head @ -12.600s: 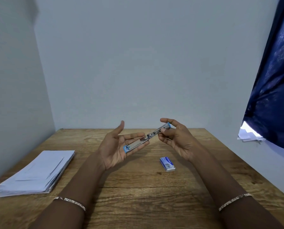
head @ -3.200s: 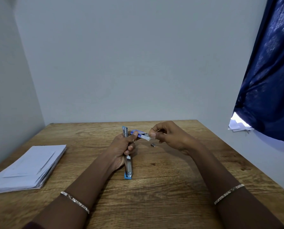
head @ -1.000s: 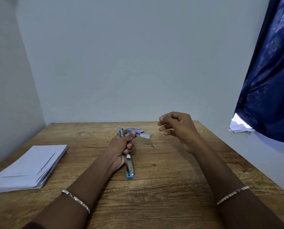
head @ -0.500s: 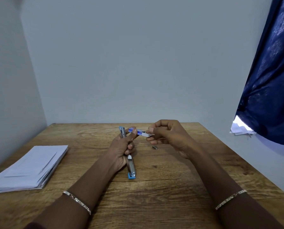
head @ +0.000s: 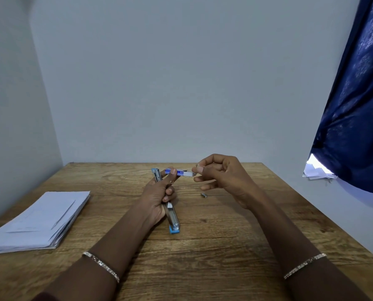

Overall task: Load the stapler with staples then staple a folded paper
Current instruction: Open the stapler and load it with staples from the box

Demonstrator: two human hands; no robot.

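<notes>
Wooden table [head: 203,257] against a plain grey wall: staples are being drawn from their box, so loading is the step in hand.

Nearest, the stapler [head: 173,217] lies opened flat along the table, its blue tip toward the person, gripped around the middle by the left hand [head: 157,199], whose fingertips also pinch the staple box [head: 178,172] just beyond it. Right of the stapler, the right hand [head: 222,177] closes its fingertips at the box's open white end; whether it grips a strip I cannot tell. A small loose staple piece [head: 203,195] lies right of the stapler, the paper stack [head: 38,220] well left. Next, a strip must seat in the open channel.
</notes>
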